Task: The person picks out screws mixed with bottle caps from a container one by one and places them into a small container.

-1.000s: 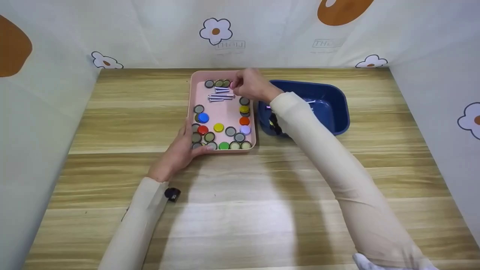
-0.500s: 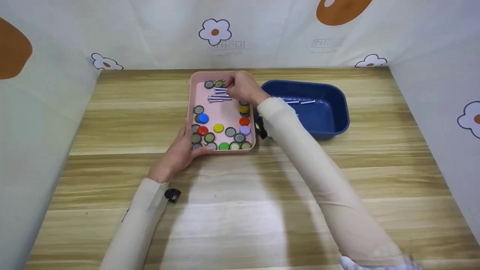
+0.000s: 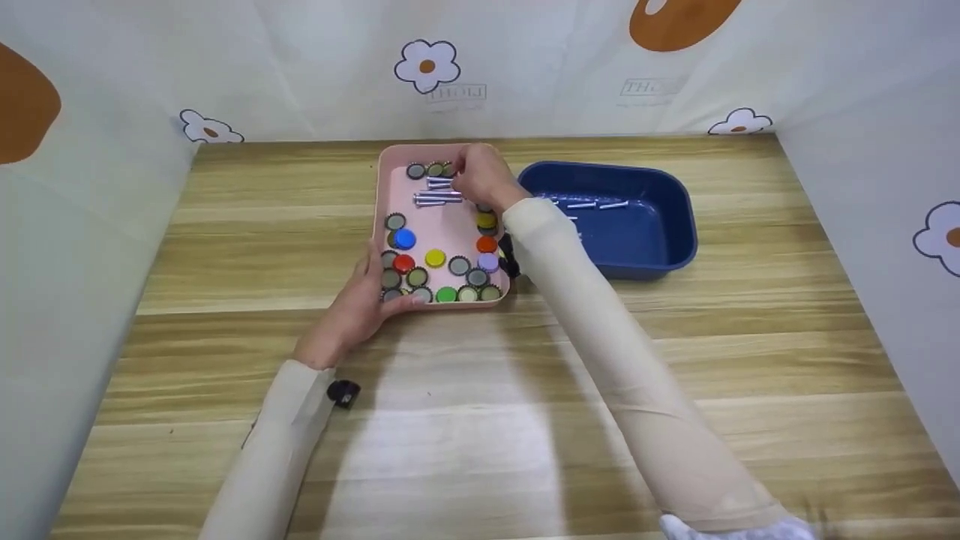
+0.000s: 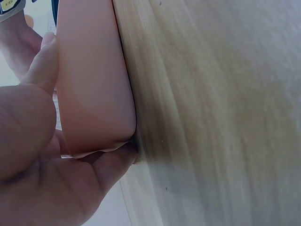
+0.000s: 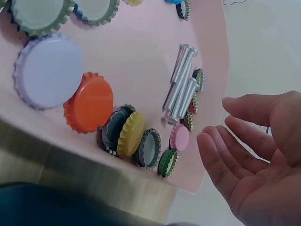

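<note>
My left hand (image 3: 351, 306) grips the near left corner of a shallow pink tray (image 3: 450, 229). In the left wrist view the thumb lies along the rim and the fingers curl round the tray's end wall (image 4: 94, 80). Over the tray's far right corner is my right hand (image 5: 258, 157), thumb and fingers parted with nothing between them. Just below those fingertips lies a pink bottle cap (image 5: 179, 137), beside several silver screws (image 5: 181, 87). Many other bottle caps, among them a yellow cap (image 3: 435, 258) and a blue cap (image 3: 404, 239), lie along the tray's sides and near end.
Right of the tray stands a deep blue bin (image 3: 645, 255) with several screws (image 3: 598, 205) on its floor. Both stand toward the back of a wooden table (image 3: 465, 420). A flower-printed sheet (image 3: 315, 67) rises behind and at the sides.
A second ago my right hand held the pink bottle cap; it has let go of it in the tray. The right hand and forearm have shifted left. The left hand keeps its grip.
</note>
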A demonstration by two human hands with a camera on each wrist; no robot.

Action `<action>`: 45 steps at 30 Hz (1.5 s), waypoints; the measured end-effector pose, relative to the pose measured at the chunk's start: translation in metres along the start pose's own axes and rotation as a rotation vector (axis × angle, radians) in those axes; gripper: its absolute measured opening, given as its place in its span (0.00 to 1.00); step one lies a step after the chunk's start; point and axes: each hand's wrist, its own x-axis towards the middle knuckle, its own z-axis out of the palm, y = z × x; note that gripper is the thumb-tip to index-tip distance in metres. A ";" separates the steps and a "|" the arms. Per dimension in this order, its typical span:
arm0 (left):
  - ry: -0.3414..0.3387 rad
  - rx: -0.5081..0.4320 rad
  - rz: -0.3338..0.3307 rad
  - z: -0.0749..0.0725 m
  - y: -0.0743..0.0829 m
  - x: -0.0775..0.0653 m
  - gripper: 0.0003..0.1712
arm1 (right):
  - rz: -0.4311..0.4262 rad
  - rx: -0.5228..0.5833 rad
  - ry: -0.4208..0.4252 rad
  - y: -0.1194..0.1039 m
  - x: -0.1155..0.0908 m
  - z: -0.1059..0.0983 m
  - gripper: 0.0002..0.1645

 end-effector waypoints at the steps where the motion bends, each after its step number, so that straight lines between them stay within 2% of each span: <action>1: 0.001 0.005 0.003 0.000 0.000 0.000 0.71 | -0.008 -0.007 0.010 0.000 0.001 0.001 0.19; 6: 0.010 0.016 0.017 0.000 0.000 -0.001 0.71 | -0.035 -0.084 0.056 0.001 0.004 0.003 0.18; 11: 0.001 0.003 0.007 0.000 0.000 -0.001 0.70 | -0.003 -0.150 0.058 0.001 0.003 0.006 0.14; 19: 0.008 -0.004 0.001 0.000 0.000 0.000 0.71 | 0.042 -0.191 0.028 0.001 0.006 0.008 0.18; 28: 0.002 -0.010 -0.014 0.000 0.000 0.001 0.71 | 0.067 -0.181 -0.009 0.003 0.007 0.006 0.18; 36: 0.002 0.046 -0.009 0.001 -0.001 0.000 0.70 | 0.050 -0.238 -0.036 0.005 0.009 0.010 0.19; 45: 0.006 0.030 0.004 0.001 -0.001 0.001 0.70 | 0.065 -0.295 -0.058 0.002 0.009 0.010 0.18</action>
